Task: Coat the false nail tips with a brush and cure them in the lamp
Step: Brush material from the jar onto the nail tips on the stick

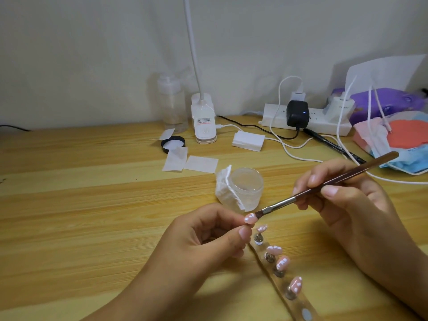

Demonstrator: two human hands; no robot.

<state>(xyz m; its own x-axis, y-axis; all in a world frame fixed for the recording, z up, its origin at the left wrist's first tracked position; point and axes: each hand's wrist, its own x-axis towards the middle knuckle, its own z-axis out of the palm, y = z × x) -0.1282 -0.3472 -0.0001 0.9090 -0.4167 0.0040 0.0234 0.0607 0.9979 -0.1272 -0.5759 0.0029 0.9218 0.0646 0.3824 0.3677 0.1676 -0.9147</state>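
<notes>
Holder strip (301, 308): nearest the lens in the head view, the only one. It lies flat on the table (92, 205) and keeps four painted nail tips (274, 249) raised on small stands, likely so wet coats touch nothing.
Left hand (208, 239): thumb and fingers pinch a fifth nail tip (250, 218) from beneath. The tip is off the strip and turned toward the brush, which should give an easy stroke.
Right hand (347, 200): grips the brush (324, 185) like a pen, low on the handle for control. The bristles (259, 213) touch the held tip's edge.
Jar (246, 188): open, just beyond the hands, within dipping reach. A folded pad (225, 188) leans against it, probably for wiping.
Clip lamp (203, 121): at the back, well apart from the hands, its head out of frame. Curing looks not yet begun.
</notes>
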